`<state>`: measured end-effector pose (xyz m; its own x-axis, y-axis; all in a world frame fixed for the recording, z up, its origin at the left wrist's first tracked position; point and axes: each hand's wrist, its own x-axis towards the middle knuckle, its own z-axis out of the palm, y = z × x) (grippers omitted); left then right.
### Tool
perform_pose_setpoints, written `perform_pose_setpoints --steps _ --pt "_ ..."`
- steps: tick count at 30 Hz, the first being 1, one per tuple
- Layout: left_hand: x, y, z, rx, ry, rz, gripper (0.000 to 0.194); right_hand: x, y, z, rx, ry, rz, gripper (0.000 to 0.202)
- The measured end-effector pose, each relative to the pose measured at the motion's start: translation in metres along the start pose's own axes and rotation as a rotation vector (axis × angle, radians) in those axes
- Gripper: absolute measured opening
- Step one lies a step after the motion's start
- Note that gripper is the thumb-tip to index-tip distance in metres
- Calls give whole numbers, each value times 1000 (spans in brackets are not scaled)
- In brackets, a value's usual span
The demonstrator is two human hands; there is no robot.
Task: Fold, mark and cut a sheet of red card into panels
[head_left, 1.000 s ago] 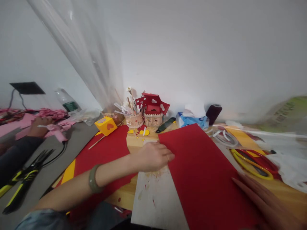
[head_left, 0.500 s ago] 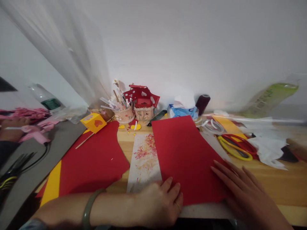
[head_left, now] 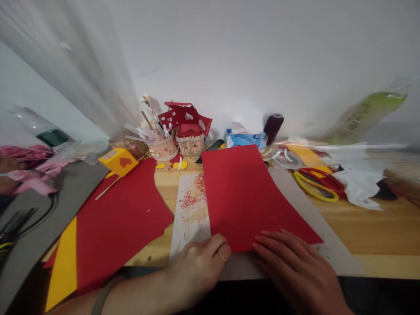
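A large red sheet of card (head_left: 249, 197) with a curved right side lies in front of me over a white board (head_left: 192, 218). At its near left corner my left hand (head_left: 203, 264), with a ring on it, has its fingers curled closed on the edge. My right hand (head_left: 292, 256) rests along the near edge, fingers stretched out flat on the card. Another red sheet (head_left: 121, 232) lies to the left, partly over a yellow sheet (head_left: 64, 262). On its far part sits a yellow paper box with a red heart (head_left: 120, 162) on a stick.
Behind stand a pink pot of sticks (head_left: 162, 148), a red paper box in a pink basket (head_left: 190, 142), a tissue pack (head_left: 246, 139) and a dark thread spool (head_left: 273, 128). Scissors (head_left: 316, 186) lie right. Another person's hand (head_left: 9, 175) is near a pink glue gun (head_left: 33, 181).
My right hand has moved left from the card's right side to its near edge, uncovering the right corner. My left hand's fingers have drawn in at the near left corner. The view has shifted slightly.
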<state>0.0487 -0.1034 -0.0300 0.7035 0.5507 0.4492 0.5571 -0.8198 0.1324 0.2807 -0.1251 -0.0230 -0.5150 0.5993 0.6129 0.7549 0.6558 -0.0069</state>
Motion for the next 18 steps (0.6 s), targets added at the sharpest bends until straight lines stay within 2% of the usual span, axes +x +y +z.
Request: perform_pose_setpoints --steps 3,9,13,18 --pt "-3 7 1 -20 58 -63 25 8 -12 9 83 19 11 24" --pt "-9 15 4 -93 294 -152 17 9 -17 23 124 -27 0 35" --pt "-17 18 6 -64 336 -234 14 4 -18 28 163 -51 39 31" --pt "-25 20 11 -69 365 -251 13 10 -21 30 177 -110 56 28"
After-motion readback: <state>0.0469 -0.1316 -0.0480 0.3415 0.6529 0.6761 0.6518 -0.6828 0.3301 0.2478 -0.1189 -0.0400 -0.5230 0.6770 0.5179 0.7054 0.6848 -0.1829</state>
